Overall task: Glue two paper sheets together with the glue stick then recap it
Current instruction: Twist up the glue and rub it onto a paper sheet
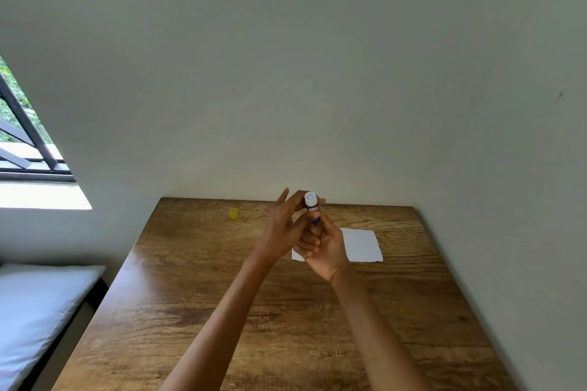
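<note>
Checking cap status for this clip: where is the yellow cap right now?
The yellow cap stands alone on the wooden table, far-left near the wall, left of both hands.

glossy wood table (197, 311) (grainy), matt paper (362, 244)

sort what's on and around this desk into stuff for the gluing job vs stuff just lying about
For the job:
- glue stick, uncapped, held up in both hands: left hand, right hand
- yellow cap, standing on the table
- white paper, flat on the table

Just there:
- pillow
- window
</note>
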{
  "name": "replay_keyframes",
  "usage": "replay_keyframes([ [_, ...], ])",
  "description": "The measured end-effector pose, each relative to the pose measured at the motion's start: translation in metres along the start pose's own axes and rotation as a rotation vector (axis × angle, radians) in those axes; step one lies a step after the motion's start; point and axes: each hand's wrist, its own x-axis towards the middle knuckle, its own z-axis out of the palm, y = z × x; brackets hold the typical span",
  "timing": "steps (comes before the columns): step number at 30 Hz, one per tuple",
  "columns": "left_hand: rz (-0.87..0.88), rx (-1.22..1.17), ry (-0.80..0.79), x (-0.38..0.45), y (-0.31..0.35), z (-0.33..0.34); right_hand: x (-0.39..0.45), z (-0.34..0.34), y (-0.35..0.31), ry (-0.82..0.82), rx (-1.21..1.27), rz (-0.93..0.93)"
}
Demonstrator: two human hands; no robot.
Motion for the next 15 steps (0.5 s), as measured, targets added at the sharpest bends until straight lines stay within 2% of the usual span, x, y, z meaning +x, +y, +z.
replay_keyframes([
  [3,-0.008,0.016,0.037,0.000,-0.006,0.000,0.003,0.002,0.002,0.030,-0.018,-0.020],
  [6,-0.058,-0.018,0.105,-0.001,-0.008,-0.004,0.002,0.000,0.001,-0.024,-0.043,-0.051],
  [11,-0.003,0.026,0.051,-0.001,-0.006,0.003,0.006,0.004,-0.009,0.061,-0.167,0.050],
  [15,-0.047,0.011,0.073,0.003,-0.009,0.004,0.010,0.004,-0.002,0.044,-0.048,-0.016],
])
